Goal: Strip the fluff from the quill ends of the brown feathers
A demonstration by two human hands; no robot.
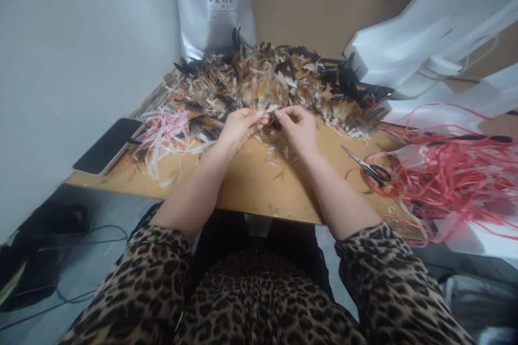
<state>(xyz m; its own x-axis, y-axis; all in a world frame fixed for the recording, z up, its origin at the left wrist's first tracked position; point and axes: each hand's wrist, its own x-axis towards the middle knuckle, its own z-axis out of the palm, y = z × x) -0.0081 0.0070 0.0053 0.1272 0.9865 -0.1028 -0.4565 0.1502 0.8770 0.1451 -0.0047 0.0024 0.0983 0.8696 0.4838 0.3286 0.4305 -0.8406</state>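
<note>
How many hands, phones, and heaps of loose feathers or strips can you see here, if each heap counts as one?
Hands: 2 (left hand, right hand)
Phones: 1 (dark-screened phone)
Heaps: 3 (feathers, pink-and-white strips, red strips)
Total: 6

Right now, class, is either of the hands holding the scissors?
No, the scissors lie on the table, apart from the left hand and the right hand.
</note>
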